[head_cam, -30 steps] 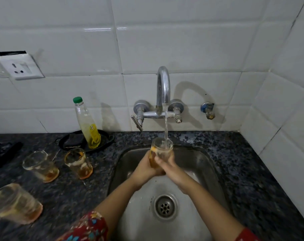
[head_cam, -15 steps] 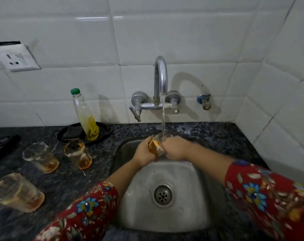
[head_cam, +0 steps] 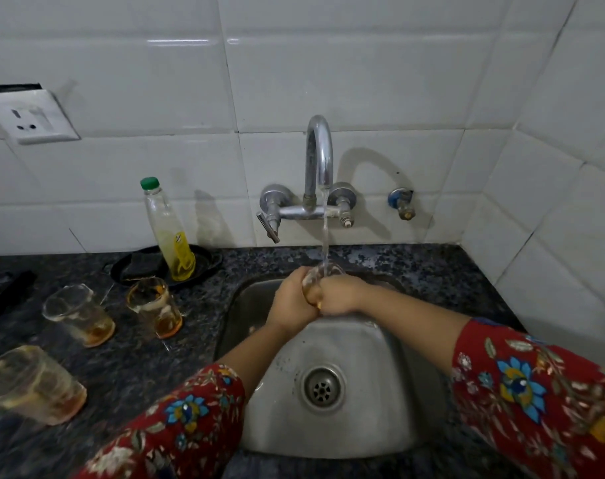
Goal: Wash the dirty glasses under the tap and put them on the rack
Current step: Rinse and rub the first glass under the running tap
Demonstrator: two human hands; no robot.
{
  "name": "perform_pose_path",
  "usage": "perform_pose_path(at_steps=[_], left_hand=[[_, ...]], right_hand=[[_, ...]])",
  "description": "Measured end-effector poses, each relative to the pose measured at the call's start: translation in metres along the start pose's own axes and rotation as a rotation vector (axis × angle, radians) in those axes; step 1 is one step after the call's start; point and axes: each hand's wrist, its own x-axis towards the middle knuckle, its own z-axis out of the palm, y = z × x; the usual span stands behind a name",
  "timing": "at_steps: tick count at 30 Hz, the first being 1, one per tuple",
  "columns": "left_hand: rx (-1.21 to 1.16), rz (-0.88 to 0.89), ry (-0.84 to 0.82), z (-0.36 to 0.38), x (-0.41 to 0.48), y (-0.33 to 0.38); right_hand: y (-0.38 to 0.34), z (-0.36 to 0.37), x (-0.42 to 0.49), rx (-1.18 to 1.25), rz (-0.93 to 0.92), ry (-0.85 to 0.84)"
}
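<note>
The dark stone bench (head_cam: pixel 432 271) carries three dirty ones left of the steel sink (head_cam: pixel 363 426): a near glass (head_cam: pixel 31 385), a middle glass (head_cam: pixel 78 314) and a far glass (head_cam: pixel 154 305); no rack shows. The tap (head_cam: pixel 319 150) runs a thin stream over the basin. Beneath it the left grip (head_cam: pixel 292 302) and right grip (head_cam: pixel 339 295) both clasp the glass being washed (head_cam: pixel 315 281), at the sink's far edge, mouth under the water, amber dregs inside. Wet, it is likely light, stiff, slippery and breakable, so it wants holding round the wall, not by the thin rim
</note>
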Motion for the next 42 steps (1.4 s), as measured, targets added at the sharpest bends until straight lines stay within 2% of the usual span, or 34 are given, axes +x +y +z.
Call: perform_pose_path(at_steps=[1, 3, 5, 6, 8, 9, 11, 13, 15, 16, 18, 19, 21, 23, 24, 25, 27, 29, 31, 33, 34, 37, 39, 40, 42], left_hand=[[-0.038, -0.002, -0.019, 0.0, 0.0, -0.002], [-0.092, 0.013, -0.167, -0.01, 0.005, -0.002], [-0.01, 0.026, -0.312, -0.018, 0.01, -0.001], [0.037, 0.027, -0.323, -0.018, 0.013, -0.001], [0.034, -0.011, -0.224, -0.011, 0.008, 0.002], [0.049, -0.047, -0.147, -0.005, 0.005, 0.002], [0.098, -0.064, -0.027, 0.002, 0.004, 0.003], [-0.015, -0.009, -0.111, -0.001, 0.007, 0.004], [-0.081, 0.095, -0.276, -0.008, 0.013, 0.001], [-0.041, 0.113, -0.289, -0.011, 0.017, -0.002], [0.052, 0.084, -0.244, -0.013, 0.018, -0.003], [0.09, 0.087, -0.189, -0.011, 0.017, -0.003], [0.112, 0.083, -0.041, -0.004, 0.013, 0.002], [0.092, 0.061, 0.067, 0.0, 0.011, 0.004], [0.09, 0.064, 0.071, 0.0, 0.011, 0.004], [0.083, 0.077, 0.027, -0.004, 0.011, 0.007], [0.061, 0.141, -0.171, -0.015, 0.014, 0.014], [0.173, 0.199, -0.284, -0.022, 0.016, 0.019], [0.256, 0.207, -0.221, -0.019, 0.013, 0.02], [0.169, 0.159, -0.093, -0.013, 0.007, 0.019], [0.087, 0.153, -0.064, -0.012, 0.004, 0.019], [-0.105, 0.187, -0.206, -0.016, 0.004, 0.011], [0.011, 0.154, -0.217, -0.018, 0.007, 0.014], [0.1, 0.133, -0.184, -0.016, 0.007, 0.015], [0.216, 0.084, -0.096, -0.01, 0.004, 0.016]], right_hand=[[0.003, -0.001, 0.0, 0.002, -0.026, 0.009], [0.014, -0.007, -0.008, -0.193, -0.118, 0.066], [0.023, 0.0, -0.012, -0.444, -0.25, 0.158], [0.022, 0.003, -0.011, -0.488, -0.248, 0.17], [0.009, 0.001, -0.008, -0.332, -0.152, 0.1], [0.002, -0.001, -0.005, -0.202, -0.112, 0.008], [-0.004, -0.011, 0.0, -0.128, -0.122, -0.109], [-0.001, -0.018, -0.006, -0.123, -0.152, -0.07], [0.008, -0.015, -0.018, -0.283, -0.187, 0.065], [0.013, -0.012, -0.021, -0.416, -0.231, 0.129], [0.017, -0.003, -0.023, -0.445, -0.251, 0.2], [0.014, -0.001, -0.02, -0.368, -0.187, 0.202], [0.003, -0.002, -0.012, 0.0, -0.002, 0.098], [-0.002, -0.004, -0.005, 0.33, 0.027, 0.077], [0.0, -0.007, -0.006, 0.331, -0.004, 0.09], [0.006, -0.01, -0.008, 0.222, -0.051, 0.107], [0.013, -0.015, -0.019, -0.139, -0.129, 0.131], [0.016, -0.013, -0.025, -0.327, -0.162, 0.165], [0.006, -0.008, -0.025, -0.216, -0.098, 0.122], [-0.002, -0.006, -0.024, -0.035, -0.053, 0.089], [-0.001, -0.005, -0.023, -0.031, -0.055, 0.093], [0.01, -0.004, -0.023, -0.235, -0.148, 0.147], [0.017, 0.0, -0.02, -0.38, -0.202, 0.236], [0.016, 0.004, -0.018, -0.354, -0.158, 0.244], [0.003, 0.009, -0.013, -0.083, 0.02, 0.198]])
